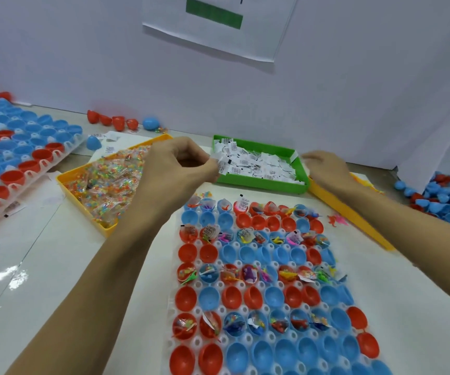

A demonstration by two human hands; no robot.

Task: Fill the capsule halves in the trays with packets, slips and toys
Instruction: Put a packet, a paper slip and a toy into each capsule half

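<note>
1. Left hand (175,163): I see it raised over the gap between the two near bins, fingers curled together and pinching a small clutch of white paper slips (222,165) at the near-left corner of the green tray (261,184).
2. Right hand (324,169): it rests at the right end of the green tray, over the edge of a yellow tray (353,212). Its back faces me, the fingers are hidden, and I cannot tell whether they are apart or closed.
3. Green tray: it holds a loose heap of printed white slips and lies just beyond the far edge of the white capsule tray (248,301).
4. White capsule tray: it lies centre-front on the table (42,266), seated with red and blue capsule halves (245,296) in rows. Rows alternate: one carries packets, slips and small coloured toys; the next stands bare.
5. Yellow bin (83,201): left of the green tray, tilted diagonally in view, heaped with clear packets of coloured beads (110,182).
6. Second capsule tray (15,163): far left, well apart from the hands, filled with red and blue halves.
7. Loose halves: a few red and blue ones lie along the white wall (326,90); a pile (443,201) lies at far right.
8. Paper sheet (218,25): fixed to the wall, bearing a green bar.
</note>
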